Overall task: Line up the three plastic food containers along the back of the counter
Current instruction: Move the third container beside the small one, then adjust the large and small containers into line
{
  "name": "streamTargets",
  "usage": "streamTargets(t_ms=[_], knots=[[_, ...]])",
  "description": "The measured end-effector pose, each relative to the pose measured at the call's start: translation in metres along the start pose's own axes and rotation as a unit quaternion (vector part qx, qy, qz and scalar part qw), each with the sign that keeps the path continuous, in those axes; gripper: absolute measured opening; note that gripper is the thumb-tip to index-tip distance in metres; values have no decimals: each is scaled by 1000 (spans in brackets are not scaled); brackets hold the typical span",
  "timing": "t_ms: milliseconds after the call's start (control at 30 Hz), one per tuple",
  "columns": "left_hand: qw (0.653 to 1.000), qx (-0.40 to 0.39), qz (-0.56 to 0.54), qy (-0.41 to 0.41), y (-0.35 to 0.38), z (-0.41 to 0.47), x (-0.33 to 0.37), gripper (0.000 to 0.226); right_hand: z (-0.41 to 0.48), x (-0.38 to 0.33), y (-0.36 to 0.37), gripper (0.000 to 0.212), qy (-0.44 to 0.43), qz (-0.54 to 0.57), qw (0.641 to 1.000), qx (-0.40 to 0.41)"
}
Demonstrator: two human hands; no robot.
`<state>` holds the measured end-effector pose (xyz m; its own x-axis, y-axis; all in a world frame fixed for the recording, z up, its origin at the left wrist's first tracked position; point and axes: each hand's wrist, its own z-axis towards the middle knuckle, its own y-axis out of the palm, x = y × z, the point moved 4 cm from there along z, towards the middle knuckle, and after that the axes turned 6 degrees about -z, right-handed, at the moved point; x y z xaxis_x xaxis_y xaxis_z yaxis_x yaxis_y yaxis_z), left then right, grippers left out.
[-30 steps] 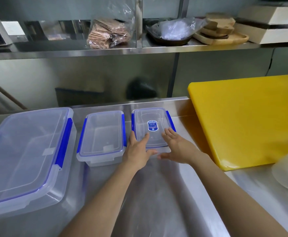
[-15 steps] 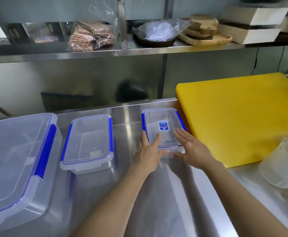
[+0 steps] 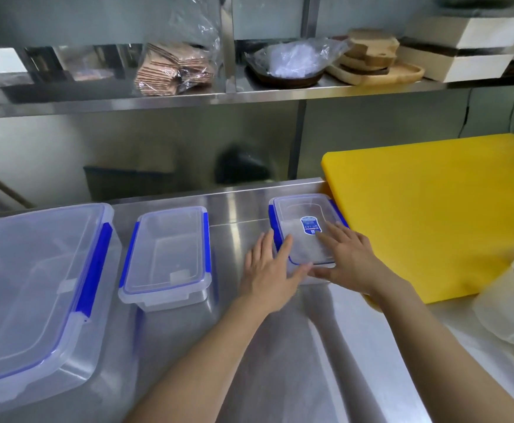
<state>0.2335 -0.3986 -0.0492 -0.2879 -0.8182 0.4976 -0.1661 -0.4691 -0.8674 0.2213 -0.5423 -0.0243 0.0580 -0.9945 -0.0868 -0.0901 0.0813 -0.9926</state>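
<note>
Three clear rectangular plastic containers with blue clips sit on the stainless steel surface (image 3: 280, 377): a large one (image 3: 32, 294) at left, a medium one (image 3: 167, 254) beside it, and a small labelled one (image 3: 306, 227) well apart to the right, just beside one thick yellow cutting board (image 3: 432, 209). Two bare hands frame the small container, the left hand (image 3: 267, 270) flat against its near-left corner, the right hand (image 3: 345, 257) spread over the lid, fingers extended, not clenched. One steel shelf (image 3: 188, 100) above holds wrapped goods and wooden boards.
</note>
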Motion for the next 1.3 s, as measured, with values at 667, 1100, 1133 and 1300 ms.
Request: streamTargets(t_ms=[667, 1100, 1133, 1300], knots=[[913, 171, -247, -276, -71, -65, -175, 70, 28, -172, 38, 74, -51, 311, 946, -76], [944, 181, -174, -214, -97, -73, -150, 65, 17, -168, 19, 66, -15, 211, 977, 30], [945, 202, -166, -197, -114, -79, -150, 59, 17, -175, 14, 64, -16, 212, 976, 54], [908, 352, -93, -208, -216, -148, -195, 39, -3, -271, -4, 54, -69, 303, 949, 52]])
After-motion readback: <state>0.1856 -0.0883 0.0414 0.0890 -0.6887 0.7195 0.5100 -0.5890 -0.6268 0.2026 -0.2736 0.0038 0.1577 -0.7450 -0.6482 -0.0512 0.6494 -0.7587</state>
